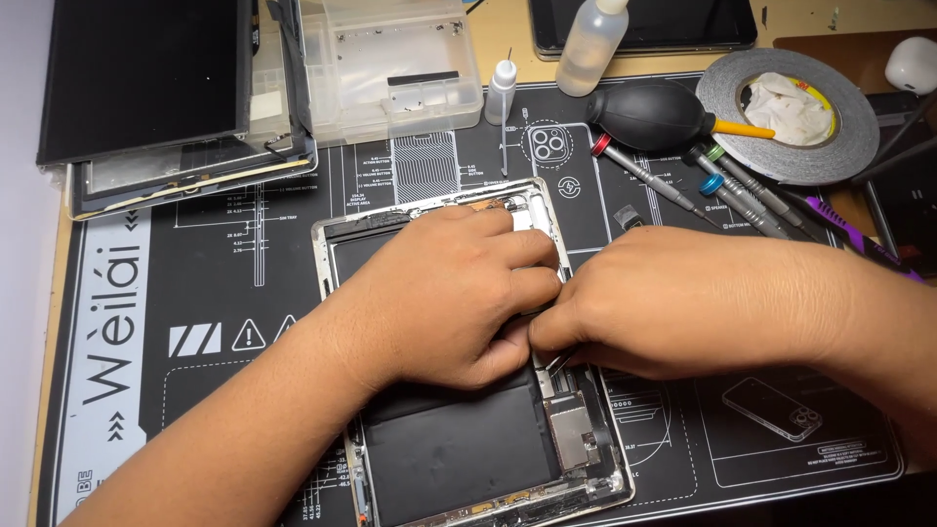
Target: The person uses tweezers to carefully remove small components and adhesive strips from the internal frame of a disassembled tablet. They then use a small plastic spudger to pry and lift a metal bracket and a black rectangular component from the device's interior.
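An opened tablet body (488,459) with black battery cells and a silver frame lies on a black repair mat (224,293). My left hand (449,293) rests flat on the tablet's middle, fingers curled toward its right edge. My right hand (673,303) meets it from the right, pinching a thin metal tool (558,363), probably tweezers, whose tip points down at the board strip beside the battery. What lies under the palms is hidden.
Stacked tablet screens (146,88) and a clear parts box (390,63) sit at the back left. A black air blower (649,115), two squeeze bottles (590,44), a tape roll (786,117) and several screwdrivers (742,195) lie at the back right.
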